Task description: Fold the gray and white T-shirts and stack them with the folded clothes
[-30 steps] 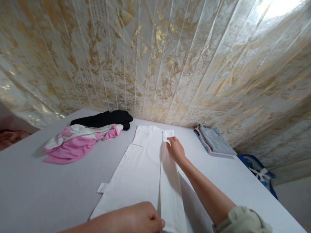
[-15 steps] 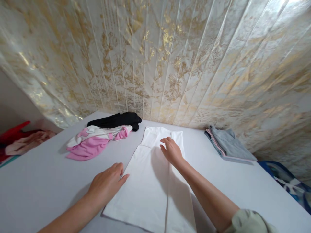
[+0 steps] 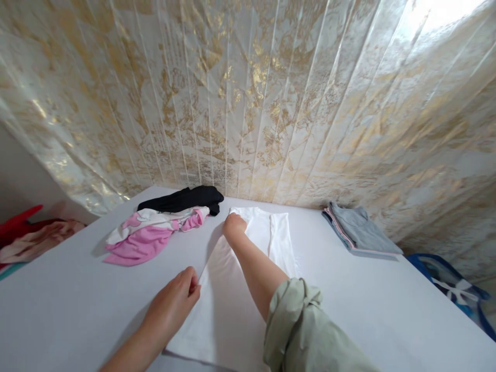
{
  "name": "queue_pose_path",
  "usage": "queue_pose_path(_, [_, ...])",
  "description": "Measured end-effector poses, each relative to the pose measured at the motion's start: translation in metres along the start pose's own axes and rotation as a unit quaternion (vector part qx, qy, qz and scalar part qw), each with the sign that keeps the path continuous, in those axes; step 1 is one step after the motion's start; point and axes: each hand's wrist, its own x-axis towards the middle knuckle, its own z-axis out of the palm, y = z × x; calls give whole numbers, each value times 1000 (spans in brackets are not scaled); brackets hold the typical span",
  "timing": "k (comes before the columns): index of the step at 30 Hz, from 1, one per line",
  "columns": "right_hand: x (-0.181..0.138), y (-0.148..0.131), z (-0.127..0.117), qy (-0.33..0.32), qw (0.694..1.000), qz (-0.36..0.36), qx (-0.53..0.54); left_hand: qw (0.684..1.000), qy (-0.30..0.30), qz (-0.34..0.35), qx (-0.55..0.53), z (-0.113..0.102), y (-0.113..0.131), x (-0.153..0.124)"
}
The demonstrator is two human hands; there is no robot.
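Observation:
A white T-shirt (image 3: 220, 315) lies lengthwise on the table with its right side folded inward in a long strip. Along its left edge, about halfway down, the fingers of my left hand (image 3: 182, 289) are closed in a pinch on the fabric. My right hand (image 3: 234, 226) reaches across the shirt to its far left corner, near the shoulder, with the fingers curled onto the cloth; their tips are hidden. My right forearm and its rolled green sleeve cover part of the shirt's middle and near right side.
Crumpled pink-and-white clothing (image 3: 145, 240) and a black garment (image 3: 186, 199) lie at the back left. A folded grey stack (image 3: 362, 230) sits at the back right. Beyond the table's edges are a blue-trimmed bag (image 3: 451, 289) and red and peach cloths (image 3: 42, 240). A gold-patterned curtain (image 3: 248, 103) hangs behind.
My right hand has moved left from the folded strip to the shirt's far left corner and closed there. My left hand's fingers have closed at the left edge.

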Motion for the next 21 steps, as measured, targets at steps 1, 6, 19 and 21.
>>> queue_pose_path(1, [0,-1,0,1,1000,5,2,1000,-7,-10,2,-1,2,0])
queue_pose_path(6, [4,3,-4,-1,999,14,32,998,-37,-46,33,-7,10,8])
queue_pose_path(19, [12,118,-39,-5,985,24,173,993,-39,75,-84,-9,87,-12])
queue_pose_path(21, [9,132,-39,-1,984,35,175,991,-60,92,-76,-1,104,-13])
